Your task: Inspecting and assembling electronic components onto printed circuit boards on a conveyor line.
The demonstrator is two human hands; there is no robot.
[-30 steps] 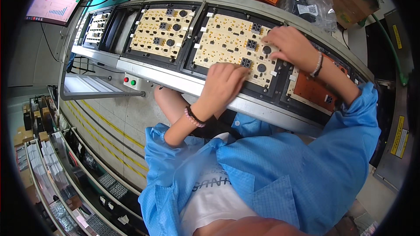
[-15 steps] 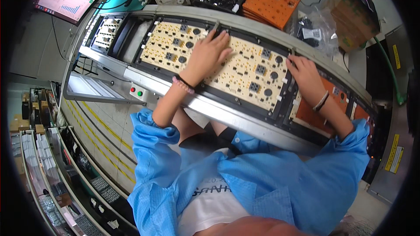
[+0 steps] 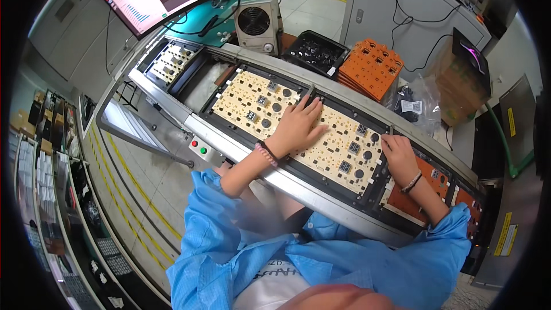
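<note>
My left hand [image 3: 298,123] lies flat, fingers spread wide and holding nothing, on the seam between two cream panels. The nearer cream panel [image 3: 344,146] stretches from under that palm toward my right hand [image 3: 397,158], which rests open at its far edge, fingertips on the frame, nothing gripped. The other cream panel [image 3: 255,103] sits just beyond my left hand. Both carry a few dark round and square parts, yet most of their holes stand bare, so I judge plenty is left. Past my right hand waits an orange panel [image 3: 427,186] on the conveyor surface [image 3: 229,140].
</note>
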